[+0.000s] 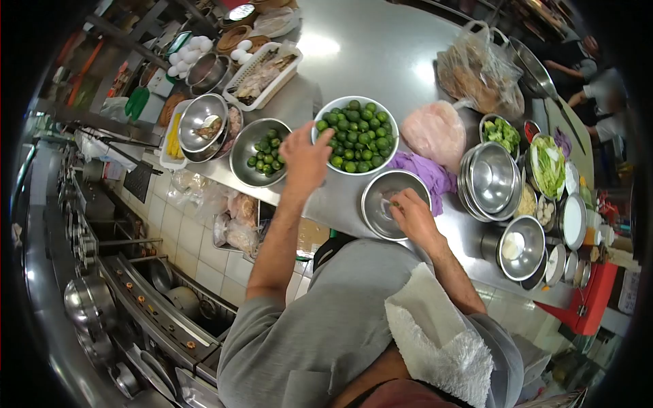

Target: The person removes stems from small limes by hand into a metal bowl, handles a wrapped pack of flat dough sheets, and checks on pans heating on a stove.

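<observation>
My left hand (306, 160) reaches to the near-left edge of the white bowl (348, 171), fingers curved over the green limes (358, 129) heaped inside; I cannot tell whether my grip there has closed on a lime. My right hand (415, 216) pinches a small greenish thing (395, 203), too small to name, over the metal mixing bowl (408, 182) right in front of me, probably so that anything dropped lands inside. The steel bowl (243, 146) with fewer limes sits just left of my left wrist, so all 3 bowls seem set within short reach on the counter (381, 64). The purple cloth (435, 180) lies bunched beside my mixing bowl, apparently handy for wiping.
</observation>
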`<state>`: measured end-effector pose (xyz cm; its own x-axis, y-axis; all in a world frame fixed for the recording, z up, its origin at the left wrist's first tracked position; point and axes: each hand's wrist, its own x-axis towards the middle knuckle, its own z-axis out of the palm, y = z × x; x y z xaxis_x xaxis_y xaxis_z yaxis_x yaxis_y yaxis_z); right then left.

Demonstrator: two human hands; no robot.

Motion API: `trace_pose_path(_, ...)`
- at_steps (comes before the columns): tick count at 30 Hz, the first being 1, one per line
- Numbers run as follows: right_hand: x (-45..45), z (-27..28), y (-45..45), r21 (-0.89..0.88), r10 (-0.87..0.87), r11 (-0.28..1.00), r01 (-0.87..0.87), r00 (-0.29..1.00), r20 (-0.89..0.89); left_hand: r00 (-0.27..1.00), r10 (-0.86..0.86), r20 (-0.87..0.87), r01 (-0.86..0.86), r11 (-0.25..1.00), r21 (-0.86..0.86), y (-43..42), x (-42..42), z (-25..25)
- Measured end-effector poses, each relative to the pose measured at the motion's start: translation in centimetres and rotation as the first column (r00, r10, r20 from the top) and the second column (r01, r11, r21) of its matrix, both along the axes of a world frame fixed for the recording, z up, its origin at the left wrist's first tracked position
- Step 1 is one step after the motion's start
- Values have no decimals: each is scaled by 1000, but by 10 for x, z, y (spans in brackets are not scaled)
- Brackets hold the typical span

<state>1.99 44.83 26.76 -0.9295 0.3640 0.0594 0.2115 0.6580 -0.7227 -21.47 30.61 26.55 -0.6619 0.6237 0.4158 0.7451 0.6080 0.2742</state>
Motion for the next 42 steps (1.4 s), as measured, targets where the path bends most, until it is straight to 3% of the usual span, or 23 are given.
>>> trace_pose_path(2, 2, 1, -2, -117, 6, 993, -1, 999, 42, 994, -107, 17, 108, 990, -86, 9, 3, -7)
trace_pose_path(6, 1, 3, 2, -116, 15, 993, -13, 1000, 15, 988, -142, 58, 147, 984, -104, 15, 0, -10)
trace_pose_path(10, -5, 14, 7, -146, -49, 989, 37, 996, -73, 992, -118, 37, 119, 993, -11, 18, 13, 11)
trace_pose_path(11, -9, 18, 6, -199, -79, 978, 56, 991, -108, 927, -217, 307, 144, 959, 243, 20, 21, 21)
trace_pose_path(12, -12, 27, 3, -201, -89, 977, 66, 991, -104, 776, -356, 522, 82, 876, 475, 20, 30, 25)
trace_pose_path(13, -20, 38, 0, -196, -102, 979, 65, 977, -186, 775, -357, 521, 85, 877, 474, 21, 42, 22)
trace_pose_path(14, -26, 44, -2, -189, -109, 980, 57, 956, -273, 482, -534, 695, -56, 773, 632, 25, 56, 18)
trace_pose_path(15, -31, 44, -2, -190, -101, 981, 47, 954, -281, 138, -695, 706, -255, 664, 703, 27, 68, 13)
trace_pose_path(16, -35, 43, -2, -126, -57, 992, 14, 938, -341, 151, -692, 706, -257, 662, 704, 29, 76, 10)
trace_pose_path(18, -36, 38, 0, -28, 23, 999, -37, 912, -409, -38, -727, 686, -385, 644, 661, 29, 90, 1)
trace_pose_path(23, -15, 21, -2, -120, 42, 989, -85, 944, -326, -87, -707, 702, -306, 690, 656, 14, 107, -14)
trace_pose_path(25, -10, 22, -8, -77, 32, 995, -56, 958, -287, 53, -637, 769, -179, 751, 635, 14, 114, -19)
trace_pose_path(32, 8, 10, -18, -44, -94, 995, 86, 965, -245, 4, -651, 759, -115, 753, 648, 16, 124, -20)
trace_pose_path(37, 8, -11, -22, -167, -212, 973, 160, 906, -367, -49, -693, 719, -151, 717, 681, 19, 128, -27)
trace_pose_path(42, 6, -20, -17, -340, -312, 918, 205, 903, -297, -152, -712, 685, -198, 701, 685, 19, 127, -21)
